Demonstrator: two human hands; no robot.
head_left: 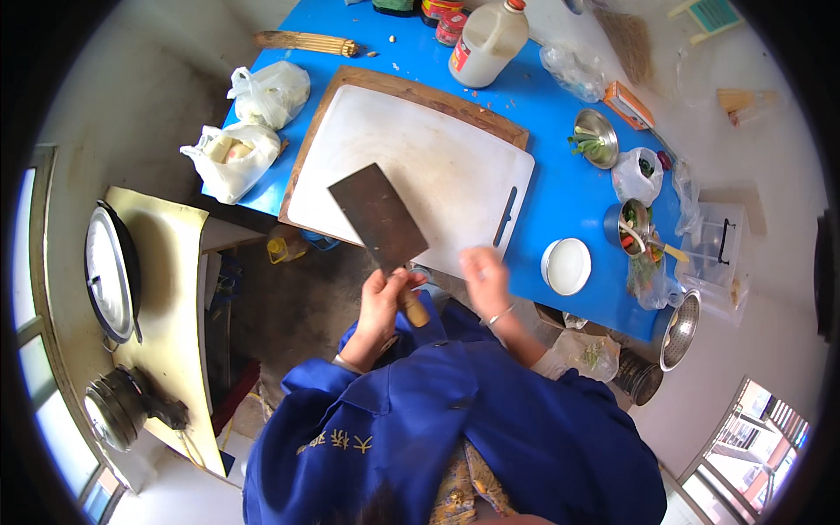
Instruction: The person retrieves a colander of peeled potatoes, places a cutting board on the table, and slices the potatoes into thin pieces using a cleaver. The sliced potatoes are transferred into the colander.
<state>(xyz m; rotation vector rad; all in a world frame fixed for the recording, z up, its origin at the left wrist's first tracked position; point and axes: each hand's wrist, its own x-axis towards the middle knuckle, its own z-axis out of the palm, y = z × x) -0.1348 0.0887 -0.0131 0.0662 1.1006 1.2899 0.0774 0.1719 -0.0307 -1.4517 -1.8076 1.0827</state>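
Note:
My left hand point(382, 302) grips a cleaver point(375, 212) near the top of its wooden handle, with the dark rectangular blade angled up over the near left part of the white cutting board point(442, 162). The white board lies on a larger wooden board point(493, 125) at the table's front. My right hand point(486, 280) is blurred by motion at the near right edge of the white board, to the right of the cleaver; its fingers are not clear enough to tell what, if anything, is in them.
On the blue table point(551, 201) are bagged items point(236, 155), a bundle of sticks point(306, 44), a large jug point(487, 48), a bowl of scallions point(604, 149), a vegetable pot point(621, 227) and a white bowl point(573, 265). A lidded wok point(105, 271) sits left, a colander point(678, 332) right.

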